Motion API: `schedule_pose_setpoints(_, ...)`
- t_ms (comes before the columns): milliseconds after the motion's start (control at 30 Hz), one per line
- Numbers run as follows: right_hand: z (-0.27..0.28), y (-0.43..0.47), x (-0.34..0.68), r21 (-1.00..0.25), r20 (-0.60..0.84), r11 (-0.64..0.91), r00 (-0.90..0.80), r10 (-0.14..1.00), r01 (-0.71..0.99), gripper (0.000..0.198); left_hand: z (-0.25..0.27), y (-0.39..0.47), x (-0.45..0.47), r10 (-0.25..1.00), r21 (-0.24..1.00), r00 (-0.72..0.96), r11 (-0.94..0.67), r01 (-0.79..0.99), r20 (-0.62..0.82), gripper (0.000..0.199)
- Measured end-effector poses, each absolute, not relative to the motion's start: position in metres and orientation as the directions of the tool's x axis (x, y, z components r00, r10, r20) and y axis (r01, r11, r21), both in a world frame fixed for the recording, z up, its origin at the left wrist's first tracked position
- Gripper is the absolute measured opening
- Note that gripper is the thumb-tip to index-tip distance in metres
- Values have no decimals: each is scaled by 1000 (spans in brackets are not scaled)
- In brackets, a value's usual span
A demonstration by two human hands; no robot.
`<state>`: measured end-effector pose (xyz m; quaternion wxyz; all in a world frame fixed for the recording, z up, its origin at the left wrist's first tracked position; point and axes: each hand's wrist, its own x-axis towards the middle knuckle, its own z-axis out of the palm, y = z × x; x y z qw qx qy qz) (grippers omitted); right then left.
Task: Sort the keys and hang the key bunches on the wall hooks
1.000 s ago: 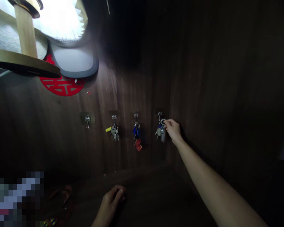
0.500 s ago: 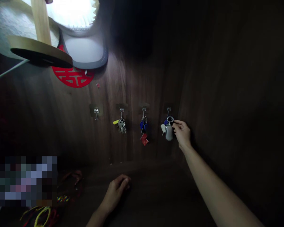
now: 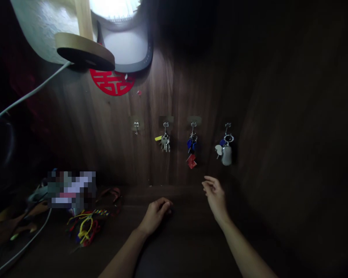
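My right hand (image 3: 215, 193) is in the air below the hooks, fingers loosely bent and apart, with nothing in them. Above it, a key bunch with a grey fob (image 3: 226, 155) and a large metal ring hangs from the rightmost hook (image 3: 227, 125). My left hand (image 3: 157, 213) rests low on the dark surface, its fingers curled in; no object shows in it. A bunch with blue-headed keys and a red tag (image 3: 191, 161) hangs on the hook to the left, and keys with a yellow tag (image 3: 165, 143) hang on the one beyond.
The leftmost hook (image 3: 136, 125) carries nothing. A lit lamp with a round base (image 3: 84, 48), a cap (image 3: 124, 48) and a red paper cutout (image 3: 111, 83) are at upper left. Coloured cords (image 3: 88, 227) and a white cable (image 3: 31, 92) lie or run on the left.
My right hand has left the key bunch with the grey fob and moved down and left. That bunch stays on its hook. The view has shifted left.
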<state>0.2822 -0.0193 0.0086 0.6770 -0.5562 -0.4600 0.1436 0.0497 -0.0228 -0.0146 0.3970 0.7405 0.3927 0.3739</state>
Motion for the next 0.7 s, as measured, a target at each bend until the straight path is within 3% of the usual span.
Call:
schedule_pose_setpoints(167, -29, -26, 252, -831, 491, 327, 315, 812, 450, 25, -11, -24, 39, 864, 767, 383, -480, 426, 327, 39)
schedule_pose_setpoints(333, -35, -34, 242, -671, 468, 378, -31, 883, 637, 18, -7, -26, 28, 881, 713, 307, -473, 517, 360, 37)
schedule_pose_setpoints(567, -31, -36, 240, -637, 447, 371, -68, 892, 676, 19, 13, -29, 12, 888, 573, 319, -458, 679, 332, 19)
schedule_pose_setpoints(700, -34, -33, 240, -628, 451, 362, -56, 891, 689, 19, 23, -37, -23, 911, 478, 237, -382, 791, 337, 23)
